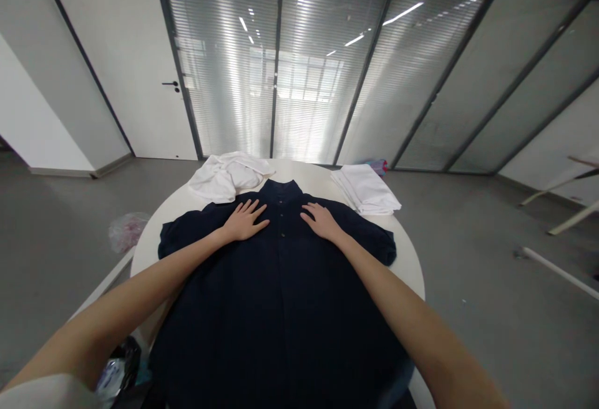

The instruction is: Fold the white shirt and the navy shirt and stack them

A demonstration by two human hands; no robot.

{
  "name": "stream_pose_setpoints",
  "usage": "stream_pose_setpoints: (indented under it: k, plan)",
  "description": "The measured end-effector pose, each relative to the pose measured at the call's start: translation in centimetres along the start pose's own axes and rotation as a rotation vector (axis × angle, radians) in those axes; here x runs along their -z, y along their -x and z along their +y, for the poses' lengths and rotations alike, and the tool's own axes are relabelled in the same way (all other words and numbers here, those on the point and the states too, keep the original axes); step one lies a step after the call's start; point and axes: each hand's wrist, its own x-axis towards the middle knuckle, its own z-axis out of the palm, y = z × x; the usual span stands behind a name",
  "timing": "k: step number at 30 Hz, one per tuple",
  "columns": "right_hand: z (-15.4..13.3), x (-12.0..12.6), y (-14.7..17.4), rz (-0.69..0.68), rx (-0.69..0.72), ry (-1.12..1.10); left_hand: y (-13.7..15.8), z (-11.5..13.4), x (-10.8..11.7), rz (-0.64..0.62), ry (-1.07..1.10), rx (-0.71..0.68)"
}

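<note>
A dark navy short-sleeved shirt lies spread over a round white table, front side up. Its collar points away from me, and a few small buttons run down from it. My left hand lies flat on the shirt's upper left chest, fingers spread. On the upper right chest rests my right hand, palm down with fingers apart. Neither hand grips the fabric. The shirt's lower part hangs toward me over the near table edge.
A crumpled white cloth lies at the table's far left, and a folded white cloth at its far right. Clear plastic bags sit on the floor at left. Beyond stand a glass partition and a white door.
</note>
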Motion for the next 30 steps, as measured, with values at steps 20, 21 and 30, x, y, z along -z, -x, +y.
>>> stream_pose_setpoints:
  k: [20,21,30]
  plan:
    - [13.9,5.4,13.2,0.196,-0.663,0.155,-0.4,8.7,-1.2,-0.065,0.077,-0.406]
    - [13.8,5.4,13.0,0.212,-0.676,0.132,-0.3,8.6,-1.3,-0.06,0.075,-0.409]
    - [9.7,8.9,10.6,0.596,-0.434,-0.077,-0.3,8.6,-1.2,-0.039,0.053,-0.404]
